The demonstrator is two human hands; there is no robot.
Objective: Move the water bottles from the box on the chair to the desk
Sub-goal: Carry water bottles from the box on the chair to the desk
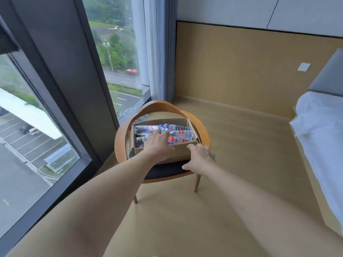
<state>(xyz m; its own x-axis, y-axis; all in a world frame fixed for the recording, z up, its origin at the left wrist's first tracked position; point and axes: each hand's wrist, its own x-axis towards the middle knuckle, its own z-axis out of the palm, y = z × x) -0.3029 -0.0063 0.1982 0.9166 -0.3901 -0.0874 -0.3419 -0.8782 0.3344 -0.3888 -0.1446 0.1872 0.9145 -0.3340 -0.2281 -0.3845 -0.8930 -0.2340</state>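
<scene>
The water bottles [178, 133] lie on their sides in the open cardboard box [182, 151], which stands on the dark seat of the wooden chair [122, 134] beside the window [115, 52]. The left hand [157, 143] is reached over the near wall of the box, its fingers laid across a bottle; whether the grip is yet closed on it cannot be told. The right hand [201, 156] rests on the near right corner of the box, fingers loosely curled over the edge, nothing clamped.

The box should be steadied by the right hand while one bottle is enclosed at mid-body and lifted clear of its neighbours. The tabletop is not in view.
</scene>
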